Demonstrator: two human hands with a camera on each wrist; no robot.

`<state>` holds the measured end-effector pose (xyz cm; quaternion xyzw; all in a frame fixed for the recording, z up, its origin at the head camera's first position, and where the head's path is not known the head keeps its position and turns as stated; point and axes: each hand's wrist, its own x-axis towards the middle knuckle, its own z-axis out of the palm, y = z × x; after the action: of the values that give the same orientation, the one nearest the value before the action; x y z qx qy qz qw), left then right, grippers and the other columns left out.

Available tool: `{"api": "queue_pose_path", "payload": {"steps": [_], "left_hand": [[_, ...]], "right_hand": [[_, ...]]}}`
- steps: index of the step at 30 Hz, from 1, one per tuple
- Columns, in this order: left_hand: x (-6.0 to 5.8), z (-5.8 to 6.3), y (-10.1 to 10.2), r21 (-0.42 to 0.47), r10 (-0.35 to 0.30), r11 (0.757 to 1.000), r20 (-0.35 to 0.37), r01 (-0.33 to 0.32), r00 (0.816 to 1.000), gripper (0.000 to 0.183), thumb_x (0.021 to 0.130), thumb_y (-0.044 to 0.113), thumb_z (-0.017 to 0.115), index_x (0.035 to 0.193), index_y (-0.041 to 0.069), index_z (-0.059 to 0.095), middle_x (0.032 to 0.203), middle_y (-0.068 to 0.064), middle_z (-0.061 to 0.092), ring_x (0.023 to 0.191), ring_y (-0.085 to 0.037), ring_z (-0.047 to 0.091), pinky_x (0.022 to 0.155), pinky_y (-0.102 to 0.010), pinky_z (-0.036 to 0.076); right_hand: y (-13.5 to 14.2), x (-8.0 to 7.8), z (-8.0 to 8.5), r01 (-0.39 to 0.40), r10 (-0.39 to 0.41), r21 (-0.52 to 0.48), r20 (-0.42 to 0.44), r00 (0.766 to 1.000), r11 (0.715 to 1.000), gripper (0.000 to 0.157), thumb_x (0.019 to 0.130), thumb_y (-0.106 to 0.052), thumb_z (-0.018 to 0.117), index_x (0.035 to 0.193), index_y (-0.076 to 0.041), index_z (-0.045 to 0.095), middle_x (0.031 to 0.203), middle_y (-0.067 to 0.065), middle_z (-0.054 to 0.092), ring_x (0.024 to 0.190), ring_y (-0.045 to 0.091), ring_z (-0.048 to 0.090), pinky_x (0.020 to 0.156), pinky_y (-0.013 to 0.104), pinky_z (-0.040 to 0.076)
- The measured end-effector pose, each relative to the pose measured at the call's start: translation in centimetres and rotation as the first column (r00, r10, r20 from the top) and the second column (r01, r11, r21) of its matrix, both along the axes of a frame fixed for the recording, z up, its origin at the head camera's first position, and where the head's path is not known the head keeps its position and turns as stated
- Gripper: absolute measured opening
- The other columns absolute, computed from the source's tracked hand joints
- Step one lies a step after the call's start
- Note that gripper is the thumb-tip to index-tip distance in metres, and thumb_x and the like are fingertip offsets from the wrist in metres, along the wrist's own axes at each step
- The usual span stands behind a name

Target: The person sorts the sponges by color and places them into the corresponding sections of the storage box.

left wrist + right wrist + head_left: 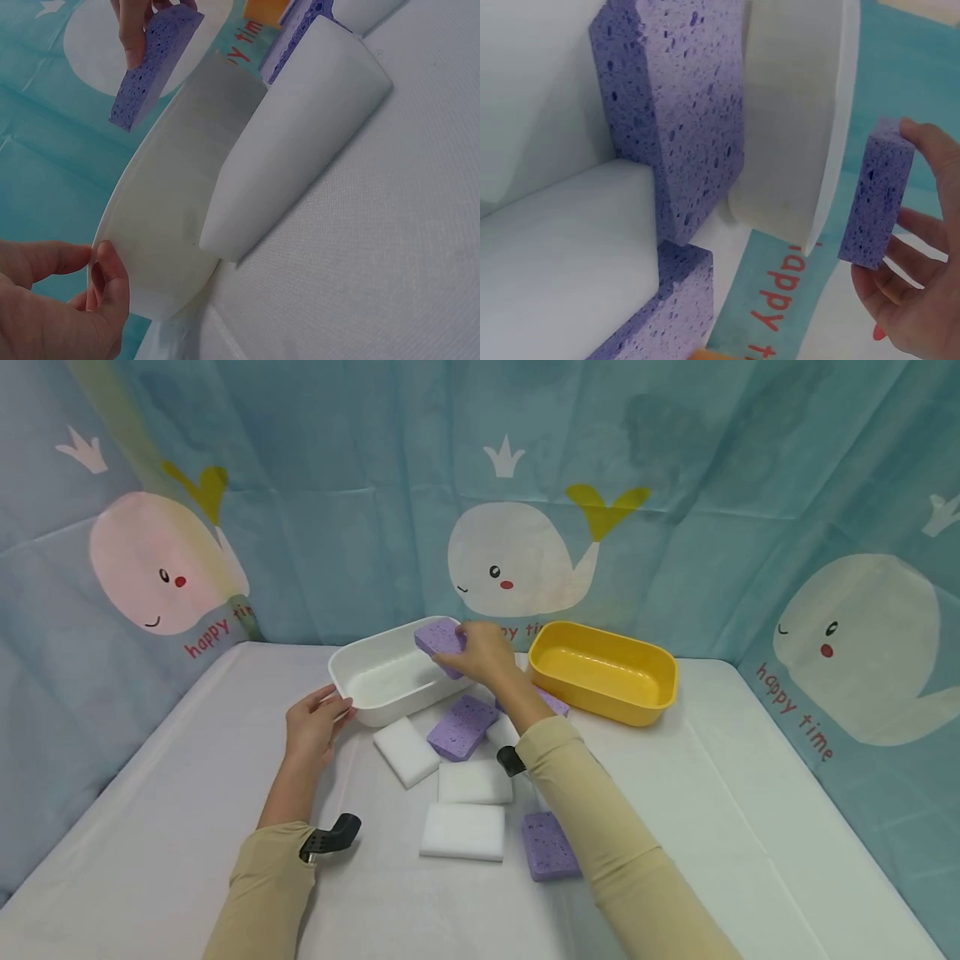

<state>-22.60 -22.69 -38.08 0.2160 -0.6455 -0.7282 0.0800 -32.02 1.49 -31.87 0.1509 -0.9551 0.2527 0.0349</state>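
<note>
My left hand (313, 725) pinched the white tub (397, 705) by its left end. White pads (462, 831) lay nearer. My right hand (483, 653), fingers curled, gripped a sponge (437, 638), raised at that tub's right end. A yellow tub (603, 707) stood farther right.

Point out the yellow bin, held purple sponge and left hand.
Yellow bin (603, 676), head view, bare inner floor.
Held purple sponge (877, 199), right wrist view, pitted side facing camera.
Left hand (312, 727), head view, back of hand.
</note>
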Motion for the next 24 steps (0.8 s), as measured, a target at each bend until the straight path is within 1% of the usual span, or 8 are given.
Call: {"api": "queue_pose_path", "payload": {"steps": [3,10,14,18,20,24], "left_hand": [[0.0,0.0,0.0,-0.004,-0.003,1.0,0.002,0.003,1.0,0.061,0.105,0.001,0.06,0.162,0.001,0.038,0.135,-0.015,0.058,0.098,-0.007,0.067,0.093,-0.016,0.059],[0.1,0.0,0.0,-0.001,-0.007,1.0,-0.01,0.007,1.0,0.061,0.105,0.001,0.059,0.162,0.0,0.037,0.131,-0.013,0.058,0.097,-0.007,0.066,0.094,-0.017,0.059],[0.0,0.0,0.0,-0.01,-0.005,1.0,-0.007,0.005,1.0,0.061,0.105,0.001,0.06,0.162,0.001,0.038,0.135,-0.014,0.057,0.099,-0.008,0.066,0.093,-0.016,0.059],[0.0,-0.1,-0.1,-0.013,-0.005,1.0,-0.005,0.005,1.0,0.061,0.105,0.001,0.06,0.162,0.002,0.038,0.139,-0.017,0.056,0.099,-0.007,0.067,0.092,-0.016,0.059],[-0.1,-0.1,-0.1,-0.008,-0.004,1.0,-0.004,0.004,1.0,0.061,0.105,0.001,0.06,0.162,0.002,0.038,0.137,-0.016,0.057,0.1,-0.008,0.067,0.092,-0.016,0.059],[-0.3,-0.3,-0.1,-0.002,0.0,1.0,0.002,0.0,1.0,0.06,0.105,0.0,0.06,0.161,0.002,0.039,0.128,-0.011,0.058,0.104,-0.012,0.068,0.091,-0.015,0.059]], "right_hand": [[-0.3,-0.4,0.0,0.011,-0.011,0.001,0.007,1.0,1.0,0.067,0.094,-0.047,0.078,0.145,-0.006,0.063,0.133,0.011,0.07,0.116,0.026,0.064,0.1,0.04,0.057],[-0.9,-1.3,-0.1,0.017,-0.018,0.02,0.017,1.0,1.0,0.068,0.094,-0.048,0.077,0.146,-0.006,0.062,0.136,0.011,0.069,0.119,0.025,0.063,0.103,0.039,0.056],[-1.5,-1.9,0.0,0.011,-0.011,0.026,0.01,1.0,1.0,0.068,0.094,-0.05,0.077,0.146,-0.007,0.062,0.137,0.009,0.069,0.12,0.024,0.064,0.103,0.038,0.056],[-2.2,-2.3,-0.1,0.028,-0.029,0.024,0.024,0.999,0.999,0.069,0.094,-0.05,0.077,0.146,-0.008,0.062,0.139,0.009,0.067,0.122,0.024,0.063,0.105,0.039,0.055],[-2.4,-2.4,-0.3,0.034,-0.034,0.024,0.03,0.999,0.999,0.069,0.094,-0.05,0.078,0.146,-0.008,0.062,0.14,0.008,0.067,0.122,0.023,0.063,0.105,0.038,0.055],[-2.5,-2.5,-0.8,0.035,-0.036,0.019,0.033,0.999,0.999,0.067,0.094,-0.049,0.078,0.143,-0.006,0.064,0.134,0.009,0.069,0.118,0.023,0.063,0.102,0.037,0.056]]}}
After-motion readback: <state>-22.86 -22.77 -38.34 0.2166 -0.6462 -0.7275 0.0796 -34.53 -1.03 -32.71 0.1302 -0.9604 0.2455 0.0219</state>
